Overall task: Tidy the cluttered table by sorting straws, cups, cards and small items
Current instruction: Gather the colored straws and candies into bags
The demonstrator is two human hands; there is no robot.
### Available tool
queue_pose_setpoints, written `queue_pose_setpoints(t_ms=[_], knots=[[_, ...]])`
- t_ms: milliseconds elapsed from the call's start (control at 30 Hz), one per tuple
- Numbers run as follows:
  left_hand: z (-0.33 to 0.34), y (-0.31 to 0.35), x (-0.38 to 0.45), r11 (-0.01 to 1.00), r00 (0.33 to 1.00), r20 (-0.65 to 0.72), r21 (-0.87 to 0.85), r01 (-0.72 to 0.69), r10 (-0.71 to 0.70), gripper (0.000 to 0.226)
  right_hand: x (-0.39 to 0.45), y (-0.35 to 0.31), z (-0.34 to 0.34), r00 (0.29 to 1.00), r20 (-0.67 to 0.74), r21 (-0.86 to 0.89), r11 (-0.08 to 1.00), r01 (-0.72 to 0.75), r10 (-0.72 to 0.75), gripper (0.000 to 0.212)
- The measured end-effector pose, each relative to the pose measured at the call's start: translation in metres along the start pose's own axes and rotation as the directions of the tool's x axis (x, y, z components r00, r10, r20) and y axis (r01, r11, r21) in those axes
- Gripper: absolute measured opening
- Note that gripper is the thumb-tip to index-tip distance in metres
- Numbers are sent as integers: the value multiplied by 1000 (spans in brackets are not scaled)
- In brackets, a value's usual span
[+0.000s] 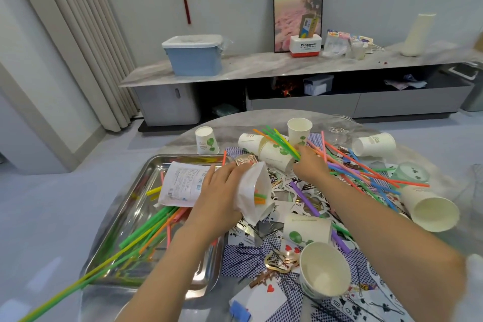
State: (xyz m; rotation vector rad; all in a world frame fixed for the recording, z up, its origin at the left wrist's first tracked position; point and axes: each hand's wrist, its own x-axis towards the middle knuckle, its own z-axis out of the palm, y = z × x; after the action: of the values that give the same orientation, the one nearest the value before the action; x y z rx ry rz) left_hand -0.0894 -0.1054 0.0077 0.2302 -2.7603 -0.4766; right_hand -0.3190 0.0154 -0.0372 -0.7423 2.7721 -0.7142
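My left hand [218,192] grips a white paper bag [254,192] by its open mouth, with a few straw ends showing inside. The bag lies across the right rim of a steel tray [109,238] that holds several coloured straws [149,227] and a white printed packet [183,185]. My right hand [309,165] grips a bundle of green, yellow and orange straws [281,142] at the table's middle. More loose straws [366,175] fan out to the right over playing cards [261,261]. Paper cups lie around; one [324,269] stands open near me.
A glass jar [339,129] stands at the table's far edge beside tipped cups [373,144]. Another large cup [431,209] lies on its side at the right. Hairpins and a gold ornament [281,261] lie on the cards. Behind is a low cabinet with a blue bin [194,56].
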Motion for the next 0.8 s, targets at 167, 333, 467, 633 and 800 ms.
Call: queue_pose_setpoints(t_ms=[167,333,467,633,800], knots=[[2,-2,1,1000,1000,6,24,6,-6,83,4,14,11,988,84,-12,991,-130,131,40],[4,-4,2,1000,1000,6,29,9,-9,83,4,22,19,983,10,14,983,-184,184,10],[6,-4,1,999,1000,27,35,10,-11,84,0,12,3,990,-24,183,975,-130,137,15],[6,-4,3,1000,1000,-4,22,9,-9,84,-27,-5,-37,968,205,200,962,-183,142,14],[3,5,0,1000,1000,15,21,5,-5,87,-62,-4,-53,944,309,224,955,-195,120,30]])
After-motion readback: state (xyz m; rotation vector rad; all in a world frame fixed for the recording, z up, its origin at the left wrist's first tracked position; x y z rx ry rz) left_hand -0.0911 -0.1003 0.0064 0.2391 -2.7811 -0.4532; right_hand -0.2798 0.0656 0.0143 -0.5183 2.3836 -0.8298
